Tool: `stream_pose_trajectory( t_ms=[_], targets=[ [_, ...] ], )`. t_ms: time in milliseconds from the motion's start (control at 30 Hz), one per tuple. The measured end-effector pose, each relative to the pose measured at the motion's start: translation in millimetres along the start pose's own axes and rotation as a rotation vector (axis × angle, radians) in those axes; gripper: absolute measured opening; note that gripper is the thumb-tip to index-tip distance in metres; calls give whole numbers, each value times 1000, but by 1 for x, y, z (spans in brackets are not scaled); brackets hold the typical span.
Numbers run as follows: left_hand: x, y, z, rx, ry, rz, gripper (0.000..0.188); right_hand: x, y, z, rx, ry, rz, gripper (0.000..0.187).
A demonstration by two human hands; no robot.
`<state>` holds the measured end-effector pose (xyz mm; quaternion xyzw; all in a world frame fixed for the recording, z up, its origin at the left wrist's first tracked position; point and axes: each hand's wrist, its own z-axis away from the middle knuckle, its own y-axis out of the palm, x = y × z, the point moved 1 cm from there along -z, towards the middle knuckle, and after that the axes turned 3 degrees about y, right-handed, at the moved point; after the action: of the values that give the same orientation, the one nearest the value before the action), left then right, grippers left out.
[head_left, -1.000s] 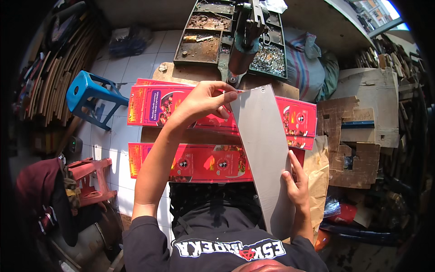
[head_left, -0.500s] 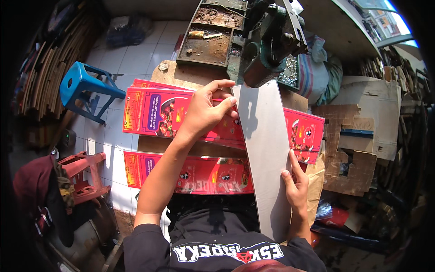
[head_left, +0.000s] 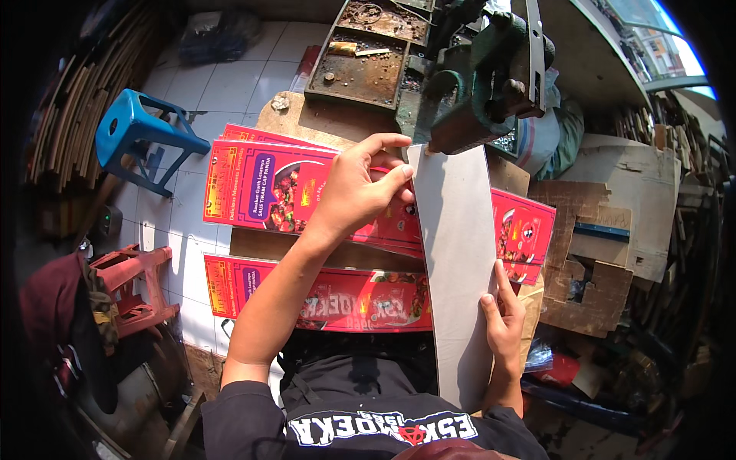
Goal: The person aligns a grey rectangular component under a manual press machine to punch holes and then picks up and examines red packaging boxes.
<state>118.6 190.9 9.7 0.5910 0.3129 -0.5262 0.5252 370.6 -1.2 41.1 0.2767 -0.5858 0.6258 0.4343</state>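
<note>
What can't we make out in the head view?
All in the head view:
- Underside of the grey panel, and any fingertips there: hidden by the panel itself.
- Middle of the upper red printed panel: covered by the left hand and grey panel.
- Grey panel's far end: partly hidden by the green machine.
- Tiny bits in the tray: too small to identify.

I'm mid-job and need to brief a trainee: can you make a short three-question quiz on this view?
1. Which hand is nearer the far end of the long, flat grey board?
2. True or false: the blue plastic stool stands to the left of the glossy red printed panels.
3. Fill in: the ____ overlaps the board's far end in this view.

Key:
1. The left hand.
2. True.
3. Dark green metal machine head.
</note>
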Motion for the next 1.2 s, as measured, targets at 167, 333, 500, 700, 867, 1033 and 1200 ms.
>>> stream_pose_trajectory(
  t_ms=[167,333,500,700,867,1033,1200],
  targets=[
    [-2,0,-1,6,-12,-9,37,-3,-1,0,3,2,6,56],
    [-2,0,-1,6,-12,-25,37,-5,0,1,2,1,8,56],
    [-1,1,1,13,4,-15,37,-3,-1,5,14,29,-16,55],
    [1,-1,0,-1,13,-68,37,-8,4,4,-1,31,-101,56],
    [0,2,-2,47,28,-30,29,-11,0,14,9,57,-261,56],
    [2,-4,-5,109,69,-73,20,-10,-5,32,167,93,-392,54],
    [-27,5,20,302,56,92,28,-56,-29,69,660,133,-724,92]
  ],
)
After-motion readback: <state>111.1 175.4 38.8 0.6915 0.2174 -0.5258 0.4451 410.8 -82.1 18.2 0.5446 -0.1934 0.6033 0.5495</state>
